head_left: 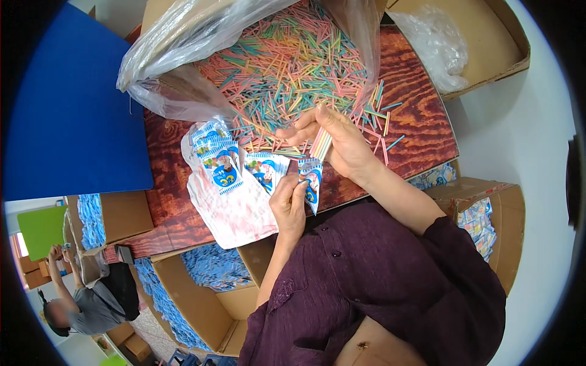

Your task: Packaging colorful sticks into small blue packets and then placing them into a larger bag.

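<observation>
1. Left grip (290, 204) pinches a blue-and-white packet (313, 186) at its right; a light pinch should avoid creasing it.
2. Right grip (345, 143), half curled, holds a stick bundle (321, 145) just beyond the packet; contact is unclear. Even ends should help.
3. Loose sticks (287, 67) lie beyond the right grip, spare packets (262, 169) beyond the left.

Left hand (290, 206) pinching blue-white packet (312, 184); right hand (348, 146) holding pastel sticks (321, 145) just above; stick heap (281, 67) far on desk (424, 113).

I can't see all of the slim blue-and-white printed packet (313, 186); the left hand (289, 206) covers part.
</observation>
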`<control>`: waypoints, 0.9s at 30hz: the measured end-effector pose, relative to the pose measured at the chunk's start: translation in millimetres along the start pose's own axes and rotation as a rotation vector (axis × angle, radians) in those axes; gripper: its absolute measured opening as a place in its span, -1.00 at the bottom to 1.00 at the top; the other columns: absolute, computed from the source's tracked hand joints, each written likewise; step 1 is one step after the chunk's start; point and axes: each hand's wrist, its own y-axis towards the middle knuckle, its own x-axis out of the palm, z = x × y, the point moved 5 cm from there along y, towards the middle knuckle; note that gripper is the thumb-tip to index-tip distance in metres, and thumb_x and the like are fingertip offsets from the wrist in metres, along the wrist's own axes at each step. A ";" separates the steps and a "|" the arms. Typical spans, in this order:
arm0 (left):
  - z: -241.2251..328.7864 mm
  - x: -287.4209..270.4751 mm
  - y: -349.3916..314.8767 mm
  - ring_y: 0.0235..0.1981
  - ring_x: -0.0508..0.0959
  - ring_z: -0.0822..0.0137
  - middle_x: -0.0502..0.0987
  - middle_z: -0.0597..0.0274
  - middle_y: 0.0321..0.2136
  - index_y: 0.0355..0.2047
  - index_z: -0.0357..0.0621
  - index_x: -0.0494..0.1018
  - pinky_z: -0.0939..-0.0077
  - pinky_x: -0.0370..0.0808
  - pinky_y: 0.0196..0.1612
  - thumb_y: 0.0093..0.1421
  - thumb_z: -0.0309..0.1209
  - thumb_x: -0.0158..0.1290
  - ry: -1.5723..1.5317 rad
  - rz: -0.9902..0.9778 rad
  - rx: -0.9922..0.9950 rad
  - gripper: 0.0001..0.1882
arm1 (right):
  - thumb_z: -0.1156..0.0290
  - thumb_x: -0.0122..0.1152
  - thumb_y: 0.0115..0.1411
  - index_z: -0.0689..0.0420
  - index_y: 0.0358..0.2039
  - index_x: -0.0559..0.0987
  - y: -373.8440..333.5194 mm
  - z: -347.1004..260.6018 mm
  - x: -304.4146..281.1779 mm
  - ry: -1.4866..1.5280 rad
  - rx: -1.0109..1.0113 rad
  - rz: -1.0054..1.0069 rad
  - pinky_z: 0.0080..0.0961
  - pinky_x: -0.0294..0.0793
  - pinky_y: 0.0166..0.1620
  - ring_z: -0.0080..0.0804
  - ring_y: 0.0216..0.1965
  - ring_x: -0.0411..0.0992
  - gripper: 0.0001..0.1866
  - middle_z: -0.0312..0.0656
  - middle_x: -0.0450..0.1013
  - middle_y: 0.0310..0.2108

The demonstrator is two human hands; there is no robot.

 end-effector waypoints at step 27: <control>-0.6 -24.6 2.7 -0.20 0.44 0.48 0.46 0.18 -0.20 -0.19 -0.31 0.42 0.59 0.38 -0.08 0.18 -0.64 0.02 -0.621 0.101 -0.172 -0.82 | 0.52 0.18 0.06 0.10 0.15 0.34 -39.6 -1.7 57.9 -1.482 -0.163 -0.337 -0.21 0.33 0.05 -0.03 0.02 0.36 -0.42 0.02 0.38 -0.02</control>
